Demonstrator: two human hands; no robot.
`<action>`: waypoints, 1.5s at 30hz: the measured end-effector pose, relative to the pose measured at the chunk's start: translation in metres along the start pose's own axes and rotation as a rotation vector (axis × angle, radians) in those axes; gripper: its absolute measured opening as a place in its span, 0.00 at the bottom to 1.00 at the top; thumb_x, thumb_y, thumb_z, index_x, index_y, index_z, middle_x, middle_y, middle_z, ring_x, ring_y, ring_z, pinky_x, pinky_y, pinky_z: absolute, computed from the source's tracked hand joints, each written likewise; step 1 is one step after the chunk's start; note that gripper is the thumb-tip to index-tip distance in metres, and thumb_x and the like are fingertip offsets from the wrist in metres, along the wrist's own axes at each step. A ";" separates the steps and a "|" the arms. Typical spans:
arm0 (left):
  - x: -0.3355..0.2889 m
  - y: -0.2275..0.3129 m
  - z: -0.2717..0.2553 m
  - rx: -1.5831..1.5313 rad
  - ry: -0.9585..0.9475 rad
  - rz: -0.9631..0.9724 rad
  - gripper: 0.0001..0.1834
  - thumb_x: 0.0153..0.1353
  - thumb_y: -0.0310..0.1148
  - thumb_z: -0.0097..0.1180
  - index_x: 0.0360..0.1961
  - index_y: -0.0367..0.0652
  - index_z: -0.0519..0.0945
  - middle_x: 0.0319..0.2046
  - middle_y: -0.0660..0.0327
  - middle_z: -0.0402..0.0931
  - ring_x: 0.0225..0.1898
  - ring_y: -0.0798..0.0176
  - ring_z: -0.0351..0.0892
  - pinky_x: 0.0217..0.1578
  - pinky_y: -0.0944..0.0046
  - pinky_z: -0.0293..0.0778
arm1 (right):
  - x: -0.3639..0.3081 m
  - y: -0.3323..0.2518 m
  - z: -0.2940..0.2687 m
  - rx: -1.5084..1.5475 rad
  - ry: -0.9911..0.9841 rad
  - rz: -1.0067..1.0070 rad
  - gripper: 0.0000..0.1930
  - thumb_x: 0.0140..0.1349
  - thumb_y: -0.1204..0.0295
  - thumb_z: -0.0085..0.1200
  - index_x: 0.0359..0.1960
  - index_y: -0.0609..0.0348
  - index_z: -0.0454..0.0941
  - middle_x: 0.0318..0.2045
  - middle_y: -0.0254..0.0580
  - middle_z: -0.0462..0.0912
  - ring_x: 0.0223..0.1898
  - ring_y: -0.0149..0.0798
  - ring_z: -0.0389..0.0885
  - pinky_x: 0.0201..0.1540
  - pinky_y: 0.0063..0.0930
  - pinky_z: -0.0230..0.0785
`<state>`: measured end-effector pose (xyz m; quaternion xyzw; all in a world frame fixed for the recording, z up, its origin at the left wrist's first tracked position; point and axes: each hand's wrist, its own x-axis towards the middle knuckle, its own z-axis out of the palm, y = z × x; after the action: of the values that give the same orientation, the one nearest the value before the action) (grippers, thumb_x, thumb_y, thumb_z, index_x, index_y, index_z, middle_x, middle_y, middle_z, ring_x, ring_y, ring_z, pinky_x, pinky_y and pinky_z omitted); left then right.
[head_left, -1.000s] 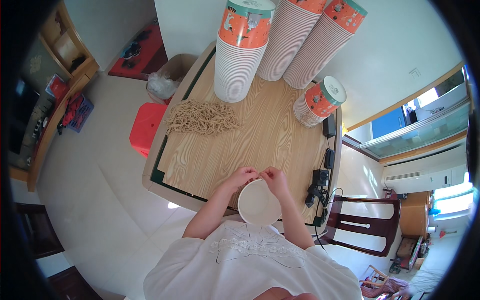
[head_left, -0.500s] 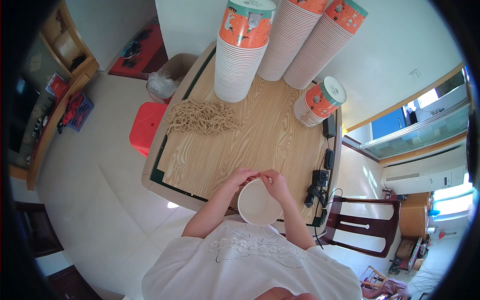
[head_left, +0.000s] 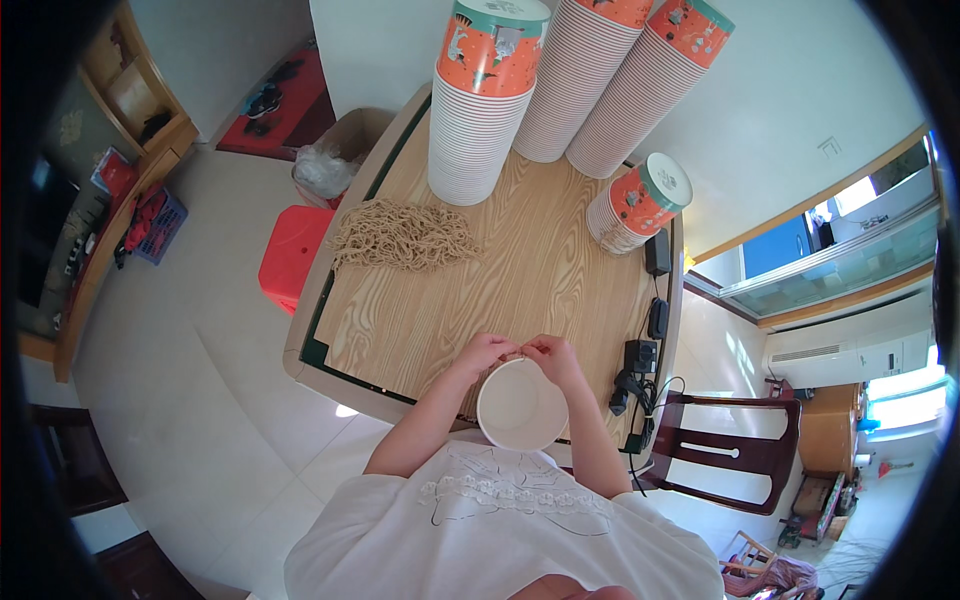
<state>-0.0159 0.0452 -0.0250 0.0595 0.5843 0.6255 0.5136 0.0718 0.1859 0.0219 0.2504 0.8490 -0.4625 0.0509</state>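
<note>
A white-lined paper bucket (head_left: 522, 405) is tipped with its mouth toward me at the table's near edge, close to my shirt. My left hand (head_left: 487, 353) and my right hand (head_left: 550, 356) meet at its far rim, their fingertips pinched together there. Whether a thin cord also lies between the fingers is too small to tell. Farther off to the left lies a loose heap of tan cords (head_left: 405, 235). On the right stands a short upside-down stack of orange and green paper buckets (head_left: 640, 203), with some cord around its lower part.
Tall bucket stacks (head_left: 480, 140) rise at the table's far side. Black power adapters and cables (head_left: 640, 355) run along the right edge. A red stool (head_left: 292, 255) and a bin (head_left: 335, 160) are left of the table, a dark wooden chair (head_left: 735, 450) to the right.
The bucket has shifted very slightly to the right. My right hand's fingers have drawn in a little at the rim, and both hands stay together there.
</note>
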 end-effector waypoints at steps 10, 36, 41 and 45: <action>0.005 0.001 -0.003 0.014 -0.038 -0.008 0.08 0.51 0.33 0.57 0.30 0.42 0.79 0.24 0.67 0.76 0.24 0.75 0.71 0.23 0.75 0.64 | 0.006 0.003 -0.002 0.038 -0.041 0.034 0.07 0.51 0.72 0.54 0.28 0.63 0.78 0.21 0.39 0.79 0.24 0.27 0.76 0.28 0.22 0.69; 0.018 -0.016 -0.008 -0.078 0.070 -0.044 0.05 0.53 0.30 0.50 0.30 0.43 0.74 0.24 0.64 0.76 0.22 0.73 0.74 0.21 0.74 0.69 | 0.021 0.023 0.006 0.297 -0.157 0.084 0.09 0.57 0.73 0.49 0.40 0.59 0.72 0.25 0.39 0.78 0.29 0.29 0.77 0.32 0.20 0.69; 0.012 -0.014 -0.012 -0.172 0.060 -0.091 0.05 0.54 0.31 0.49 0.31 0.44 0.73 0.24 0.63 0.76 0.21 0.73 0.74 0.20 0.74 0.69 | 0.020 0.011 0.004 0.299 -0.208 0.115 0.12 0.55 0.72 0.52 0.41 0.58 0.72 0.25 0.39 0.78 0.29 0.28 0.76 0.31 0.19 0.67; 0.009 -0.007 -0.009 -0.146 0.053 -0.097 0.06 0.53 0.31 0.48 0.32 0.43 0.71 0.23 0.62 0.76 0.20 0.71 0.74 0.18 0.74 0.66 | 0.020 0.002 0.001 0.311 -0.256 0.128 0.15 0.52 0.74 0.54 0.43 0.57 0.71 0.25 0.38 0.78 0.28 0.27 0.75 0.30 0.19 0.66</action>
<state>-0.0225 0.0441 -0.0384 -0.0231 0.5529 0.6421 0.5305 0.0556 0.1938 0.0138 0.2480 0.7364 -0.6117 0.1485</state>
